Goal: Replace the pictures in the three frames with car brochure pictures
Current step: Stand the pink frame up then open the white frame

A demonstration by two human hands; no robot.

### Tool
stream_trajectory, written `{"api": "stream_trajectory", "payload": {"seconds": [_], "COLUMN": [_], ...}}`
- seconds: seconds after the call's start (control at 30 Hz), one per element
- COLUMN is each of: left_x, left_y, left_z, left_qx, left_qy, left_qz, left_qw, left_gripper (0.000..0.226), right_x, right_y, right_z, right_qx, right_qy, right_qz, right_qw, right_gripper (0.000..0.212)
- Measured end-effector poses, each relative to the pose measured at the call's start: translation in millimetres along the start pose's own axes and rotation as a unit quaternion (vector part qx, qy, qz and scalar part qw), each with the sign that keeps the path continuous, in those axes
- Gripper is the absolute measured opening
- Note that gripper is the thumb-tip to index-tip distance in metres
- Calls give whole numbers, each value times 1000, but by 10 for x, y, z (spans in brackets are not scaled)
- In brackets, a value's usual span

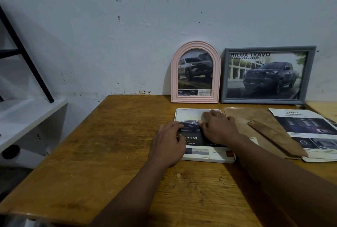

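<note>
Head view: wooden table (109, 144) with white frame (206, 160), pale wall (127, 35)

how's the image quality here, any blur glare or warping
Head view: dim, bluish light; wide-angle warping skews the table edges and the grey frame; its large title reads clearly, but small print on the brochure picture under the left hand and right hand is smeared; a soft shadow falls on the wall beside the pink frame; no strong glare.

The grey-framed picture (264, 75) reads "HILUX TRAVO" above "PRERUNNER / 4TREX". The picture in the white frame (196, 136) shows "LE CAB", its start covered. The loose brochure (302, 124) is headed "SAFETY".
</note>
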State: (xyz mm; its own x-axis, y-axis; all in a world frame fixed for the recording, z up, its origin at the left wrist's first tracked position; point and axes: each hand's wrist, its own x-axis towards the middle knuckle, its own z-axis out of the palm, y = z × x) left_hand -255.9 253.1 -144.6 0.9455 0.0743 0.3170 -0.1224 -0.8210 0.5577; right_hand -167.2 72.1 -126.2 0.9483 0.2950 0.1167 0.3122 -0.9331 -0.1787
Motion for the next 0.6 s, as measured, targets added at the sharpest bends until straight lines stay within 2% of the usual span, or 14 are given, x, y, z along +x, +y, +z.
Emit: {"api": "stream_trajectory", "payload": {"seconds": [0.13, 0.27, 0.4, 0.5, 0.6], "left_x": [9, 144, 166, 78, 73], "left_y": [23, 103, 166, 126, 99], "left_z": [6, -74, -27, 77, 81], "left_qx": [33, 52, 100, 97, 91], "left_qy": [-4, -47, -80, -108, -94], "left_qz": [-1, -11, 20, 21, 14], "left_qw": [999, 997, 992, 989, 991], "left_gripper": [39, 36, 50, 56, 56], "right_x": [-38, -35, -91, -149, -185], "right_y": [-7, -17, 15, 39, 97], "right_z": [47, -49, -46, -22, -154], "right_qx": [-19, 4, 43, 84, 141], "right_qy": [-16, -25, -41, -25, 33], "right_qz": [-4, 2, -24, -33, 25], "right_qw": [1000, 1000, 998, 996, 989], "right_gripper": [50, 50, 39, 43, 47]}}
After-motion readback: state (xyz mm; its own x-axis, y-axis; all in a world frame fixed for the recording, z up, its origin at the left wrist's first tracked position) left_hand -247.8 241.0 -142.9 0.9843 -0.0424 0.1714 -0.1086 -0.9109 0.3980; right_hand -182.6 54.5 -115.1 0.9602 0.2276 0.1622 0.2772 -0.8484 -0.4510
